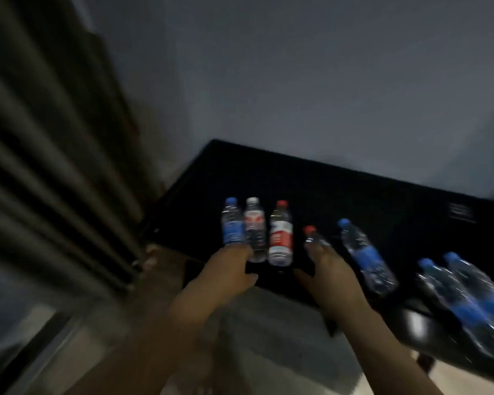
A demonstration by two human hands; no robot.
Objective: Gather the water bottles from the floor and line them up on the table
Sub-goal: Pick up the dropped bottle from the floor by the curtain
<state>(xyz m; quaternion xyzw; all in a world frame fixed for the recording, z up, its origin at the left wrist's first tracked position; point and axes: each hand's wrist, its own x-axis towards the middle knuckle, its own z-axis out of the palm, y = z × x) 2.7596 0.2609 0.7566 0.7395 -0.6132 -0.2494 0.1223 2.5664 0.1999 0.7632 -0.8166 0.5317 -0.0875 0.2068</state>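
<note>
Right fingers (320, 253) grip a red-capped bottle (311, 236) (blurred); left fingers (240, 250) curled, contact unclear.

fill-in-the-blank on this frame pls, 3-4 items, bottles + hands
1. The bottles stand on a table whose top is ____ in colour.
2. The leftmost bottle has a ____ cap.
3. The bottle with the big red label has a ____ cap.
4. The red-capped bottle at the right hand is partly hidden by that hand's ____.

Missing words: black; blue; red; fingers
</note>
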